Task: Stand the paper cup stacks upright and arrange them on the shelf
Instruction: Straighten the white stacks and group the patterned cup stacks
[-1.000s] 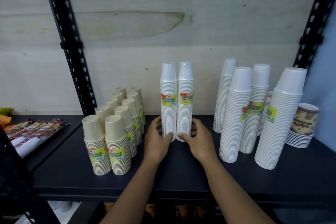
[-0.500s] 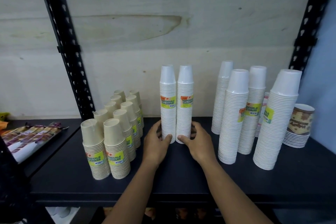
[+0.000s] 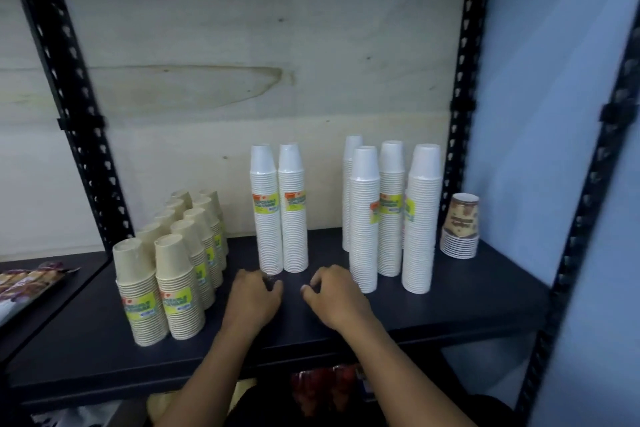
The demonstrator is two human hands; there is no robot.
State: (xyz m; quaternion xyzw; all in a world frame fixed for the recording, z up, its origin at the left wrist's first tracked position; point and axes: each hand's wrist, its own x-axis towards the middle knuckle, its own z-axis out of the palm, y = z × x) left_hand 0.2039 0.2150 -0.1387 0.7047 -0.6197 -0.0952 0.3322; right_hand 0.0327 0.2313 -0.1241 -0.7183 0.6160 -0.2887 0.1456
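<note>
While the left hand (image 3: 254, 298) and right hand (image 3: 334, 298) sit low near the shelf's (image 3: 485, 291) front edge — fingers loosely curled, holding nothing — the two white stacks (image 3: 294, 236) stand upright, touching each other, just beyond the fingertips. Tan stacks (image 3: 176, 288) stand in two rows to the left; four wider white stacks (image 3: 420, 218) stand upright to the right, a short printed stack (image 3: 462, 229) beyond them.

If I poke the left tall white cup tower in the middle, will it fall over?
Probably, if poked high: the left middle cup stack is tall with a narrow base. The twin stack close on its right might prop it that way. Being paper cups, it is likely light.
</note>
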